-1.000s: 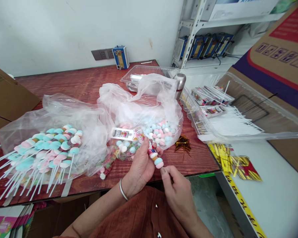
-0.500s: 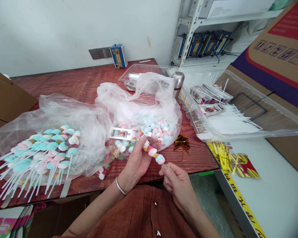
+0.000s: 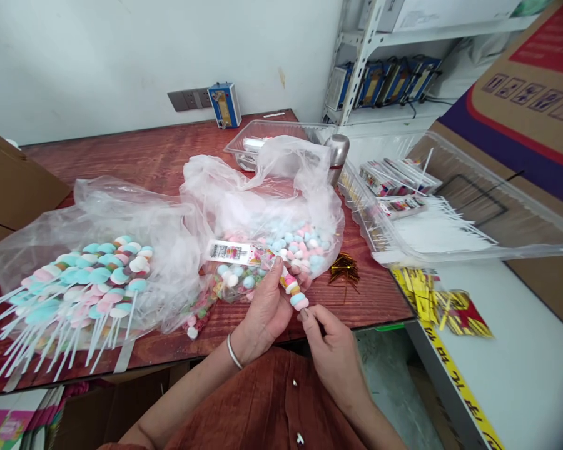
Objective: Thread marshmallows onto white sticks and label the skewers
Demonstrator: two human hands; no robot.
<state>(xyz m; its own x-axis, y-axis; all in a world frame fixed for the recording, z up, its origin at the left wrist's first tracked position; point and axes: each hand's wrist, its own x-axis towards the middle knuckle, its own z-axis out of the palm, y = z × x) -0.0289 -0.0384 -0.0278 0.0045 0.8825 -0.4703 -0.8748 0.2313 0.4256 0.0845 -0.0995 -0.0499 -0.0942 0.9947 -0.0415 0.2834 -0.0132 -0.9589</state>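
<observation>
Above the table's front edge, the left hand is clasping the marshmallow skewer between thumb and fingers; its long axis is slanting down rightward to the right hand, equally near, whose thumb and forefinger are pinching its lower end; leftmost, a label is carrying unreadably small print; yellow tape is showing black characters; a carton is bearing handling symbols.

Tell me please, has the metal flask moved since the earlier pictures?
No. Judged against the white shelf post, the metal flask keeps the same place.
</observation>
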